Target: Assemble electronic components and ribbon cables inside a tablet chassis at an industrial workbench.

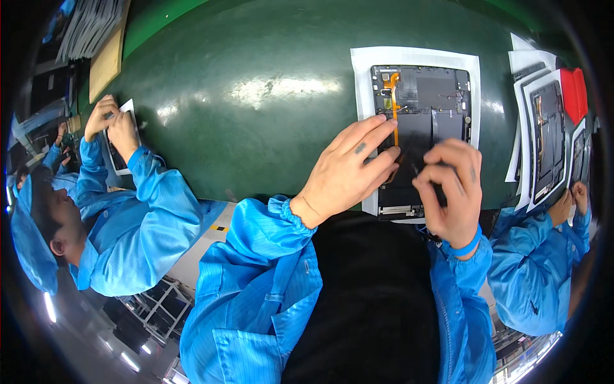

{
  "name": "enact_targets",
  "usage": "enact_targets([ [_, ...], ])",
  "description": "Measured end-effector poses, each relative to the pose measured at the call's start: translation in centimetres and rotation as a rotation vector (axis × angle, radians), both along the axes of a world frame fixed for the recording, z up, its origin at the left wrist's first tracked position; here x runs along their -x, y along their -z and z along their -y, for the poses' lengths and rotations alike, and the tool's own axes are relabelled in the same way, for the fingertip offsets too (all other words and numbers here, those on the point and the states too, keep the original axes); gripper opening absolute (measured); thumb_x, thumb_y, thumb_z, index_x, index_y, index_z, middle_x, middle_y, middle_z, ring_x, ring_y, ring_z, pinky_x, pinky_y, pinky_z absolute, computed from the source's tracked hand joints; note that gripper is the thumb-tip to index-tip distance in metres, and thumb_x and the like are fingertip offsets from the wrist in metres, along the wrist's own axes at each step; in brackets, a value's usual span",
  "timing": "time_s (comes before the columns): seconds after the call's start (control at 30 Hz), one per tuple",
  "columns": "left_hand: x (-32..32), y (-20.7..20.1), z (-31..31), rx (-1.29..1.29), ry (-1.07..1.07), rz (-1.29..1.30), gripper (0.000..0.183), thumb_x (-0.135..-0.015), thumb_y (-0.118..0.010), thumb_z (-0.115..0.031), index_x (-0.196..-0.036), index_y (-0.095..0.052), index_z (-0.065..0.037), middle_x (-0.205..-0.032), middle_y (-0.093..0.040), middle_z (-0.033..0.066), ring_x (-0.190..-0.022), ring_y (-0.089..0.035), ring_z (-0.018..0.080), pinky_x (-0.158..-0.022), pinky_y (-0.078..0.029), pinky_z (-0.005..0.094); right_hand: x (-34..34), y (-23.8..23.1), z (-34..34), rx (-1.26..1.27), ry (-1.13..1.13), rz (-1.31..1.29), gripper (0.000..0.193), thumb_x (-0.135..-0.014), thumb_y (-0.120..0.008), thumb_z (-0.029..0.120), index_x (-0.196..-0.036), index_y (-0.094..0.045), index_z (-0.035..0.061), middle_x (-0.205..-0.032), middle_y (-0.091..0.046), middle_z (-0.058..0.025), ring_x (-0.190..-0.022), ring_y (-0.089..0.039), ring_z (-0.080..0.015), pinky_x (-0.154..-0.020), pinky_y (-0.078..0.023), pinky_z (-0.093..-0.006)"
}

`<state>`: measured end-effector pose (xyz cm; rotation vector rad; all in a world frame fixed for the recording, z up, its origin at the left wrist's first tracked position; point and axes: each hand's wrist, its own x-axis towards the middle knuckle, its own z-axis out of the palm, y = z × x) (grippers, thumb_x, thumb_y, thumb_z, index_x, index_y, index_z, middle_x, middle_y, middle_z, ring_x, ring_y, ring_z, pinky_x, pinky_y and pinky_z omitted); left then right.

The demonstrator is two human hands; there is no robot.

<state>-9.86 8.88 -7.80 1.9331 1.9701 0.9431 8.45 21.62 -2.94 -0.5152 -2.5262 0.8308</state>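
An opened tablet (430, 89) lies in front of me with its dark inside facing up, on a white sheet (362, 83). Along its left side runs an orange ribbon cable (394, 96). My left hand (348, 163) rests on the tablet's left edge, fingers stretched and apart, their tips at the cable. Over the lower right part of the tablet is my right hand (453, 185), its thumb and fingertips pinched together. Anything in that pinch is too small and blurred to name. A blue band (465, 246) circles my right wrist.
The green table (256, 141) stretches out to the left. At far right, more opened tablets (547, 134) lie on white sheets near a red object (574, 96). Co-workers in blue sit on both sides; the left one handles a white-edged panel (131, 118). Stacked sheets (89, 29) stand far left.
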Motion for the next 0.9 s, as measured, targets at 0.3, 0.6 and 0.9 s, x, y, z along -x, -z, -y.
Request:
enact_targets([
  [0.3,0.5,-0.4,0.4,0.055,0.109,-0.103,0.04,-0.08,-0.087,-0.024,-0.118,-0.077,-0.021,-0.144,-0.061,0.0108,-0.138,-0.057,0.0356,-0.108,-0.056,0.0463,2.5,3.0,-4.6,0.022,0.158,0.0,0.014,-0.081,-0.078,0.002,-0.092,-0.069,0.0051,-0.122,-0.065,-0.0092,-0.122,-0.06,-0.0348,-0.104,-0.045,-0.0451],
  [0.6,0.5,-0.7,0.1,0.105,0.125,-0.141,0.047,-0.078,-0.087,-0.029,-0.124,-0.078,-0.026,-0.141,-0.062,0.0102,-0.134,-0.06,0.033,-0.108,-0.054,0.0453,3.0,4.5,-5.2,0.017,0.168,0.028,0.014,-0.08,-0.081,0.006,-0.09,-0.071,0.0072,-0.127,-0.066,-0.0061,-0.129,-0.058,-0.0336,-0.106,-0.042,-0.0451],
  [0.9,0.1,-0.9,-0.3,0.136,0.11,-0.219,0.054,-0.078,-0.086,-0.033,-0.13,-0.075,-0.023,-0.139,-0.061,0.0097,-0.125,-0.061,0.0302,-0.104,-0.053,0.0447,3.1,4.6,-5.3,0.023,0.173,0.037,0.014,-0.08,-0.082,0.006,-0.09,-0.072,0.0072,-0.127,-0.067,-0.0055,-0.129,-0.058,-0.0334,-0.105,-0.043,-0.045],
])
